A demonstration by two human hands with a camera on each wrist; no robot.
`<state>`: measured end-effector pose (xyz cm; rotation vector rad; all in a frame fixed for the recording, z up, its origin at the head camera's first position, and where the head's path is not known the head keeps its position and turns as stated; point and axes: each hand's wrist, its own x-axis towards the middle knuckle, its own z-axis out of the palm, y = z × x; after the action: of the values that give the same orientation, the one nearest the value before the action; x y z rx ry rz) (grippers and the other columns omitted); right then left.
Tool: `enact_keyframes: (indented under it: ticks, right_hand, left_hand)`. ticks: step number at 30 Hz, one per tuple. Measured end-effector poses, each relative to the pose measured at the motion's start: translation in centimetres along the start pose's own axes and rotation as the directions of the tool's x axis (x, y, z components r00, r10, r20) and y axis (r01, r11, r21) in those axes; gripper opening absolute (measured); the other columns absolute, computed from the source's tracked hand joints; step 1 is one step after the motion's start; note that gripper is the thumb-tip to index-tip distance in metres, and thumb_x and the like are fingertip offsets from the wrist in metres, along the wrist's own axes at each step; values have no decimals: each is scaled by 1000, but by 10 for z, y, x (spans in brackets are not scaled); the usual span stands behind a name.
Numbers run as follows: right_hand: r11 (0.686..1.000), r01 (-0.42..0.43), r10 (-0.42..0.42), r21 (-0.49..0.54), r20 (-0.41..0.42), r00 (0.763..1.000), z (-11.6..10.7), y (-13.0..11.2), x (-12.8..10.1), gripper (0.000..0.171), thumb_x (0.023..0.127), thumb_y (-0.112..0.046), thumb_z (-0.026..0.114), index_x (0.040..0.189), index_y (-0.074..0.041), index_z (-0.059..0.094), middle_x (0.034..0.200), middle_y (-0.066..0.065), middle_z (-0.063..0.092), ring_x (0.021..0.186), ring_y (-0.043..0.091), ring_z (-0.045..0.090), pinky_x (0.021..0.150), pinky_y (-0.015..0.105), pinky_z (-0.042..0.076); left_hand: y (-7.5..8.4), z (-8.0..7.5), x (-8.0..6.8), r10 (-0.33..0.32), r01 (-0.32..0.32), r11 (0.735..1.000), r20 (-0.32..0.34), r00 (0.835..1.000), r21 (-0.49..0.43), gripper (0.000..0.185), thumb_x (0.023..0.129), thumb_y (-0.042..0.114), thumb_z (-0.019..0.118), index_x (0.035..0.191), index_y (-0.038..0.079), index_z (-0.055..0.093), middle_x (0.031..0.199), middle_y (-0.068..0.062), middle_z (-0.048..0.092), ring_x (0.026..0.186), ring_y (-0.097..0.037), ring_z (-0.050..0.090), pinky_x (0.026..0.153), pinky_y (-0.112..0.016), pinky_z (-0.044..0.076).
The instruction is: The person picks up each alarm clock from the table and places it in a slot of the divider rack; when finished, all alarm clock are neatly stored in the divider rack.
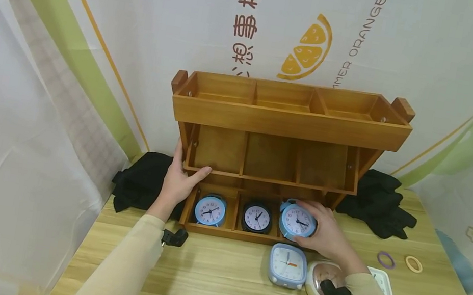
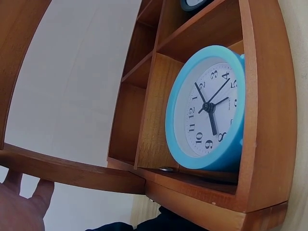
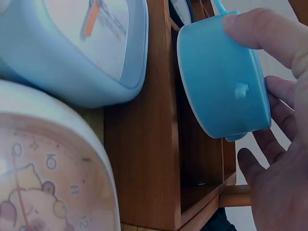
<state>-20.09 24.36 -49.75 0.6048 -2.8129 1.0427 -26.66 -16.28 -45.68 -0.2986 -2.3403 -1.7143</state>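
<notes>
Nearest me, low on the desk: three loose clocks, namely one square blue clock, one white cartoon-faced clock partly hidden by my right sleeve and a black wrist strap, and one white clock mostly covered by that sleeve. My right hand grips a round blue alarm clock at the mouth of the right bottom compartment of the wooden shelf unit, fingers and thumb curled round its rim. I count three compartments per tier; the upper two tiers look bare. Bottom left holds a second round blue alarm clock, bottom middle one black alarm clock. My left hand clasps the unit's left side, thumb on the middle ledge. Black cloth lies behind it. Two rings lie right.
</notes>
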Motion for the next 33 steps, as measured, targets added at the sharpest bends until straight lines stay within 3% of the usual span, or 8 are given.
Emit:
enact_keyframes:
  ticks: [3, 6, 9, 15, 21, 29, 33]
  right_hand:
    - [1000, -7, 7, -7, 4, 1000, -1, 4, -1, 88, 68, -18, 97, 146, -5, 58, 146, 22, 54, 127, 46, 49, 101, 68, 40]
    - [1000, -11, 11, -4, 12, 1000, -2, 8, 0, 87, 69, -19, 97, 146, -4, 58, 146, 24, 55, 126, 46, 51, 102, 69, 38]
    - [1000, -6, 6, 26, 17, 1000, -3, 13, 1, 85, 70, -17, 96, 145, -2, 58, 145, 24, 56, 125, 45, 53, 104, 69, 36]
    - [994, 4, -7, 113, 32, 999, -5, 25, 3, 82, 73, -14, 96, 145, -1, 58, 144, 22, 57, 123, 41, 56, 101, 61, 43]
    - [995, -39, 32, 95, 68, 997, -7, 32, 2, 81, 75, -20, 95, 145, -1, 58, 145, 27, 53, 125, 46, 53, 102, 65, 42]
    - [998, -57, 58, -13, 86, 995, -7, 38, 4, 82, 74, -28, 96, 144, -4, 60, 145, 27, 54, 126, 49, 51, 101, 68, 43]
    - [998, -50, 54, -38, 89, 995, -6, 41, 5, 83, 72, -29, 97, 142, -3, 62, 143, 26, 56, 124, 48, 52, 100, 67, 44]
  left_hand:
    - [6, 1, -1, 0, 1, 1000, 9, 1000, -10, 111, 95, 22, 78, 167, 37, -4, 173, 3, 15, 152, -30, 36, 122, -50, 33]
    - [21, 0, -4, -8, 8, 1000, 22, 1000, -14, 110, 96, 17, 77, 169, 27, -5, 174, -4, 14, 153, -34, 34, 122, -51, 32]
    - [25, -1, -4, -19, 20, 1000, 26, 999, -6, 110, 96, 15, 77, 169, 19, -5, 174, -9, 14, 153, -35, 33, 122, -52, 32]
    - [6, 1, 1, -18, 18, 1000, 5, 1000, 5, 111, 95, 19, 79, 168, 32, -4, 174, -2, 16, 152, -33, 35, 122, -52, 32]
    - [0, 0, 1, -3, 4, 1000, -9, 1000, 23, 110, 94, 27, 80, 167, 42, -2, 172, 4, 21, 150, -29, 39, 121, -50, 35]
    - [3, 0, 1, -10, 10, 1000, 5, 1000, -4, 111, 95, 18, 78, 168, 33, -4, 172, -4, 20, 150, -36, 39, 120, -55, 34]
    - [23, -1, -4, -30, 29, 1000, 19, 999, 6, 109, 96, 15, 77, 169, 23, -4, 172, -11, 22, 148, -39, 40, 119, -55, 36]
